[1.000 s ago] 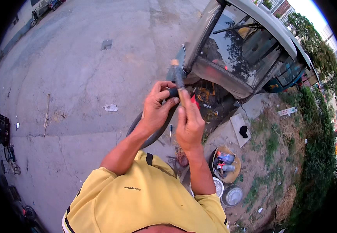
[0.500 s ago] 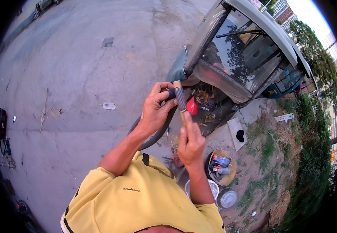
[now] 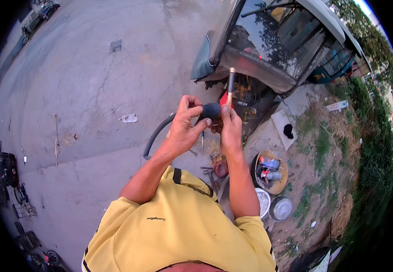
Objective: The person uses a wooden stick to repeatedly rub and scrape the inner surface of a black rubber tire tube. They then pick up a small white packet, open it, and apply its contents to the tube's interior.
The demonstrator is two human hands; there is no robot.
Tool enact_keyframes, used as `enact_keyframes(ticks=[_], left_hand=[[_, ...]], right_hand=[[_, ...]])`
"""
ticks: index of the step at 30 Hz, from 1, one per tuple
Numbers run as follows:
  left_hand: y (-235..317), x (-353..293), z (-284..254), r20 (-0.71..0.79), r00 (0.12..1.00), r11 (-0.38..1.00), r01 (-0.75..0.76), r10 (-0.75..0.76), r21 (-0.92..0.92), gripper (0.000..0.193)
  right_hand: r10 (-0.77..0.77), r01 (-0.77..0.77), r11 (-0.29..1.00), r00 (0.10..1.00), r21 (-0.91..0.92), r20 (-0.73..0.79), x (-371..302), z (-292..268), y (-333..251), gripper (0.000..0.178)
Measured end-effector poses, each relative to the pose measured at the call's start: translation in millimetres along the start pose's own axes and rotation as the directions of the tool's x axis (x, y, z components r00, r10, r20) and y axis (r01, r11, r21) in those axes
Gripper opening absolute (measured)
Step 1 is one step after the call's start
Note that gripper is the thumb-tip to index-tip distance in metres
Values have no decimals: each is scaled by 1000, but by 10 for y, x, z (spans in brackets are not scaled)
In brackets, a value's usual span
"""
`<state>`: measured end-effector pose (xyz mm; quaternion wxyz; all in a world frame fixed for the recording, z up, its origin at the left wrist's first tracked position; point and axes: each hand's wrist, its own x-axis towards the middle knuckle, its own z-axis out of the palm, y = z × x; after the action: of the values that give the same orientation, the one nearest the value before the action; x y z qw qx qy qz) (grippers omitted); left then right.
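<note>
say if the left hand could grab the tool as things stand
Probably not without letting go first: the left hand is holding the tube. Otherwise the way looks free, since the tool sticks up, uncovered, from the right hand close by.

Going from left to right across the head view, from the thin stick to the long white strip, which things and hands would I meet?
Thin stick, white scrap, left hand, right hand, flat white board, long white strip.
</note>
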<state>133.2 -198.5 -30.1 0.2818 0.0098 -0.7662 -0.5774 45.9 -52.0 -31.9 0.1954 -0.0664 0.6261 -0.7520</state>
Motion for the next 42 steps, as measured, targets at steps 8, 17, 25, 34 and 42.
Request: enact_keyframes(ticks=[8,17,25,34,42], left_hand=[[-93,-202,22,262,942,966,239,-208,-93,29],[-41,-183,9,394,763,555,644,-512,-527,36],[-25,-150,120,226,901,675,428,-370,-601,25],[103,-51,113,71,925,752,347,-374,-561,20],[-47,-7,168,16,982,900,178,-187,-397,30]], right_hand=[[-74,91,962,995,256,-72,243,-20,-24,32],[-172,173,893,984,414,-41,238,-48,-198,39],[-118,108,928,993,356,6,290,-90,-129,38],[-310,255,829,950,-498,-30,-117,-144,-212,27],[-638,627,336,701,-703,320,-858,-70,-58,50]])
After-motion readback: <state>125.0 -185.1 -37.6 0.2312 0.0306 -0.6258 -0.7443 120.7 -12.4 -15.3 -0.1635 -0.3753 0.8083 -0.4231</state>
